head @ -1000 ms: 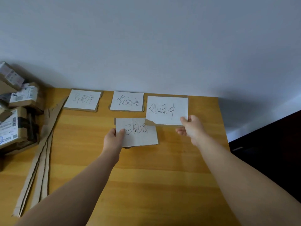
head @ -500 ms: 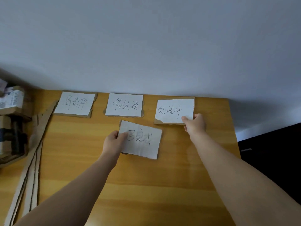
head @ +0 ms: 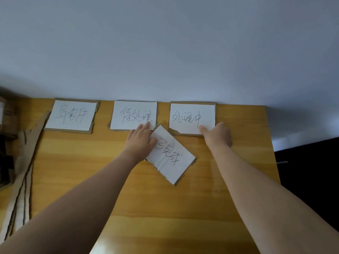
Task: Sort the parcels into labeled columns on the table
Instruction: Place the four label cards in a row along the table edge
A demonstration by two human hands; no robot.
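Three white label cards on cardboard lie in a row along the wall: the left card (head: 71,115), the middle card (head: 134,115) and the right card (head: 191,118). A fourth label card (head: 171,155) lies tilted on the wooden table (head: 77,162) below the gap between the middle and right cards. My left hand (head: 140,142) holds this tilted card at its left edge with the thumb on top, while its straight fingers reach onto the middle card. My right hand (head: 218,136) pinches the right card's lower right corner.
Long cardboard strips (head: 22,171) lie along the table's left side. Dim stacked parcels (head: 6,116) show at the far left edge. The table's right edge (head: 273,153) borders a dark floor. A pale wall stands right behind the cards.
The right card has been set down against the wall in line with the others. The fourth card has turned clockwise and moved right. My left fingers now reach the middle card.
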